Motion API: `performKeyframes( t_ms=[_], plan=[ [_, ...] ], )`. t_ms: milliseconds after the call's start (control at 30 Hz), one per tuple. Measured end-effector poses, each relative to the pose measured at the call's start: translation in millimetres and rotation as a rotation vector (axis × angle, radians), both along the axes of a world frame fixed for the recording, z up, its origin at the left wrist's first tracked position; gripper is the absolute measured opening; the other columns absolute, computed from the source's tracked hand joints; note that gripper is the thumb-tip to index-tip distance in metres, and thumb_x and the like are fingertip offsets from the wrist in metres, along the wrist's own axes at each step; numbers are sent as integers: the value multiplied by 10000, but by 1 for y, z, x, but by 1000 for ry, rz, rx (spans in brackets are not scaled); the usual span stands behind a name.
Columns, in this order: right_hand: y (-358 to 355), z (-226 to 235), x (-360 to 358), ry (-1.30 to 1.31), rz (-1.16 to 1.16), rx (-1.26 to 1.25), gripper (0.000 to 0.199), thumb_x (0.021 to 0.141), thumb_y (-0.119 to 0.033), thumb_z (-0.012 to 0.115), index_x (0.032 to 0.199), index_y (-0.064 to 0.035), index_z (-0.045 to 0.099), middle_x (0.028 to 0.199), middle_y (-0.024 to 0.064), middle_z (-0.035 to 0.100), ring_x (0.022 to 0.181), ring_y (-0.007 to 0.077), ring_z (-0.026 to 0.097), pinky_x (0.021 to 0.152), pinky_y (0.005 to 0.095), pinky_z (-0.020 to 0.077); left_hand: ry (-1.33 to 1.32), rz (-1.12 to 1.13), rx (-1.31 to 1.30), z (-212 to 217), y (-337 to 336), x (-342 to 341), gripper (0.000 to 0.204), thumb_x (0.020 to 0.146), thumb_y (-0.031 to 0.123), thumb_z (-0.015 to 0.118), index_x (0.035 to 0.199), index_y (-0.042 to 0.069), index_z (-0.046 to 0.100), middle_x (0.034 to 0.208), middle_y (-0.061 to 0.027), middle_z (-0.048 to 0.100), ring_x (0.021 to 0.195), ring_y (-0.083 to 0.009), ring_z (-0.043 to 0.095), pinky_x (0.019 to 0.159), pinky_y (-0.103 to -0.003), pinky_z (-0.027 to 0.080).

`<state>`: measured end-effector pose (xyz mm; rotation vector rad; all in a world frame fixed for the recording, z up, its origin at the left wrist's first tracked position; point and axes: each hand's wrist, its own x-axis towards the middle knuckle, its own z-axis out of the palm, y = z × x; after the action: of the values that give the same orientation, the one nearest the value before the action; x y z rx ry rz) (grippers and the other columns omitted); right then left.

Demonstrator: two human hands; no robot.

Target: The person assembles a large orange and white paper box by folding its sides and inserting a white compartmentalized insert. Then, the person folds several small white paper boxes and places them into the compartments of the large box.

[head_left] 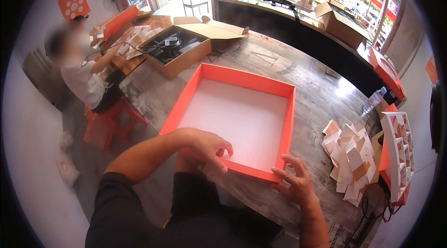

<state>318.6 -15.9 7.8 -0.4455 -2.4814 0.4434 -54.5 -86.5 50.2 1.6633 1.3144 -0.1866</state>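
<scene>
A shallow orange-red box [247,79] with a white inside stands open-topped on the grey table before me. My left hand [207,148] curls over its near wall toward the left, with fingertips inside and the thumb outside. At the near right corner, my right hand [296,180] grips the box, thumb on the near wall and bent fingers by the right wall. Nothing lies in the box. Some of the right fingers are hidden behind the hand.
Folded white card pieces [351,162] are piled on the right, beside an upright divided white tray [399,155] and a water bottle [374,100]. Far left, a cardboard box [179,64] holds black items and cables. A seated person [86,80] handles an orange-red piece there.
</scene>
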Motion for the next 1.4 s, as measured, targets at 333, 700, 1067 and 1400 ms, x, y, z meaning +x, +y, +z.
performKeyframes(
  t_ms=[333, 700, 1067, 1400],
  plan=[
    [1, 5, 5, 29, 66, -18, 664, 635, -311, 997, 1264, -262, 789, 1310, 59, 674, 1082, 278, 696, 923, 434, 614, -66, 7, -12, -4, -7, -7, 834, 904, 586, 829, 1473, 24, 592, 1225, -144, 715, 1144, -284, 685, 996, -393, 549],
    [-2, 9, 8, 73, 115, -121, 593, 668, -300, 1013, 1210, -170, 812, 1218, 85, 721, 1059, 290, 709, 905, 421, 607, 37, 81, 17, 15, -16, 16, 854, 959, 704, 707, 1433, 2, 596, 1169, -163, 734, 1086, -302, 703, 935, -404, 564],
    [0, 9, 6, 40, 104, -27, 489, 719, -303, 984, 1159, -215, 788, 1195, 42, 688, 1011, 259, 694, 844, 398, 612, 60, 97, 17, 12, -17, 17, 853, 969, 710, 690, 1416, -12, 603, 1159, -157, 744, 1076, -292, 708, 922, -391, 564],
    [-4, 0, 7, 58, 116, -69, 502, 687, -247, 984, 1151, -199, 798, 1097, 38, 666, 967, 252, 683, 797, 394, 596, -59, 55, 35, 0, -19, 6, 802, 927, 579, 822, 1397, -38, 620, 1200, -170, 719, 1084, -277, 698, 932, -379, 570]
  ],
)
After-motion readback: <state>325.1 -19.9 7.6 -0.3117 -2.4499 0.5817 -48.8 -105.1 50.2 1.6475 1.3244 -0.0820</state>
